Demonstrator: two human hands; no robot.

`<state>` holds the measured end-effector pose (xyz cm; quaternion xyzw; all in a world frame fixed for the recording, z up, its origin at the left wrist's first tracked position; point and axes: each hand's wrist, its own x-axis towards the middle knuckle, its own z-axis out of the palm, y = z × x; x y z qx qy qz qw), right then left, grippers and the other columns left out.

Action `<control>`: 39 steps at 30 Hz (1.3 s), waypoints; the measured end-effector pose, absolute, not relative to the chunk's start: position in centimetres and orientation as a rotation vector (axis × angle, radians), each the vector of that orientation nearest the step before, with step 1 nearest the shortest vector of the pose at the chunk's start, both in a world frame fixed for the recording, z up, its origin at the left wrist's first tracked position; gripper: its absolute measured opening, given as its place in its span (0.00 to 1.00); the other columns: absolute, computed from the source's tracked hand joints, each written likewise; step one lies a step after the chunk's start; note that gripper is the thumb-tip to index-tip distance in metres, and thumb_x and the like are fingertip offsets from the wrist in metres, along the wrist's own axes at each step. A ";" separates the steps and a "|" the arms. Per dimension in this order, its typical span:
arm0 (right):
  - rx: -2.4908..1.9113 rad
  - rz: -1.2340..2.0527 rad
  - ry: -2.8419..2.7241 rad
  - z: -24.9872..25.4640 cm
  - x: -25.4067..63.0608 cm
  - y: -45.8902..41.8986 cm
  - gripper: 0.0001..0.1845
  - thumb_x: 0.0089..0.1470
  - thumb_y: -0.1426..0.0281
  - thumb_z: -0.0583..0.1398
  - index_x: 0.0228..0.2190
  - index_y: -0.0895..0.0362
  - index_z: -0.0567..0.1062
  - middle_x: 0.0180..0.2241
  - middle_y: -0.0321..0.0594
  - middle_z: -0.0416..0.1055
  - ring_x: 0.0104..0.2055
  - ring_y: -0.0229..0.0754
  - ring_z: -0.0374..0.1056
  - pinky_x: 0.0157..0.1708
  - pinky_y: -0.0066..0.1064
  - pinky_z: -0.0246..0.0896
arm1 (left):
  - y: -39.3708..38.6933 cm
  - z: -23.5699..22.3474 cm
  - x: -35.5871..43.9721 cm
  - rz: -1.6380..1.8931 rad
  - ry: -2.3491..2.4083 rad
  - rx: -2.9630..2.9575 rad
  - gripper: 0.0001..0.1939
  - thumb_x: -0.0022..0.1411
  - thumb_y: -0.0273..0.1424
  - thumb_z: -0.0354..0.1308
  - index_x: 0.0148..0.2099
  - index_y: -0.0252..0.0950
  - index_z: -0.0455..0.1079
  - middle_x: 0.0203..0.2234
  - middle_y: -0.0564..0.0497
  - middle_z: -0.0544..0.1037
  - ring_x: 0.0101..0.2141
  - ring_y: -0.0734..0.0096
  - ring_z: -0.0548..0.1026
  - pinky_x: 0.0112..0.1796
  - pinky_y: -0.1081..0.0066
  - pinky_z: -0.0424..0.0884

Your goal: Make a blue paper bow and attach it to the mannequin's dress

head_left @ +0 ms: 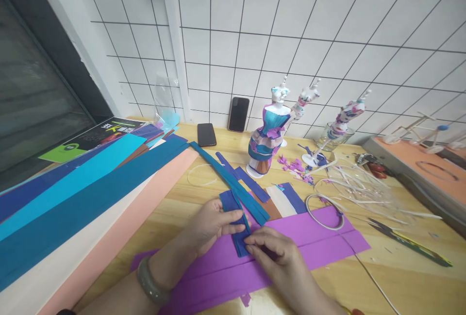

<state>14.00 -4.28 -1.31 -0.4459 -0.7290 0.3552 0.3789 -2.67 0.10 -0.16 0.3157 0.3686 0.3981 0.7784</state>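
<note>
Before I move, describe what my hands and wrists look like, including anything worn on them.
Your left hand is ungloved, with a thick, rounded, grey-green bangle on its wrist. Your right hand is ungloved too, with no ring or bracelet in sight. No sleeve shows clearly on either forearm.

Wooden table (182, 198). On it: purple paper sheet (320, 237), black phone (207, 134) lying flat, dressed mannequin figure (271, 128) upright, purple scraps (294, 164) beside it, utility knife (411, 244) far right, long paper strips (91, 189) left.
</note>
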 end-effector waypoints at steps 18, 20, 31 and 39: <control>-1.296 1.129 -1.631 -1.7 13.9 -4.4 0.04 0.46 0.72 0.60 0.29 0.57 0.72 0.22 0.35 0.67 0.25 0.38 0.64 0.26 0.28 0.61 | 0.5 -0.4 -2.9 0.852 0.900 0.673 0.11 0.54 0.36 0.58 0.33 0.32 0.69 0.23 0.49 0.77 0.21 0.75 0.74 0.20 0.78 0.72; -1.286 1.243 -1.509 -2.0 13.8 -4.4 0.08 0.45 0.72 0.60 0.31 0.56 0.69 0.23 0.34 0.67 0.25 0.37 0.64 0.26 0.28 0.61 | 0.6 -0.4 -3.0 0.836 0.912 0.715 0.13 0.54 0.38 0.57 0.33 0.31 0.69 0.21 0.49 0.76 0.19 0.76 0.73 0.18 0.79 0.70; -1.245 1.341 -1.447 -2.3 13.9 -4.4 0.13 0.45 0.73 0.61 0.36 0.55 0.66 0.23 0.30 0.63 0.26 0.35 0.62 0.28 0.27 0.58 | 0.7 -0.6 -3.1 0.830 0.875 0.793 0.16 0.54 0.40 0.56 0.31 0.30 0.71 0.21 0.50 0.76 0.17 0.79 0.72 0.15 0.82 0.68; -1.238 1.212 -1.637 -2.3 14.1 -4.5 0.12 0.49 0.75 0.58 0.38 0.54 0.66 0.25 0.31 0.63 0.27 0.36 0.62 0.28 0.27 0.59 | 0.6 -0.5 -3.1 0.833 0.873 0.756 0.14 0.55 0.39 0.56 0.33 0.31 0.70 0.21 0.50 0.76 0.17 0.79 0.72 0.15 0.82 0.68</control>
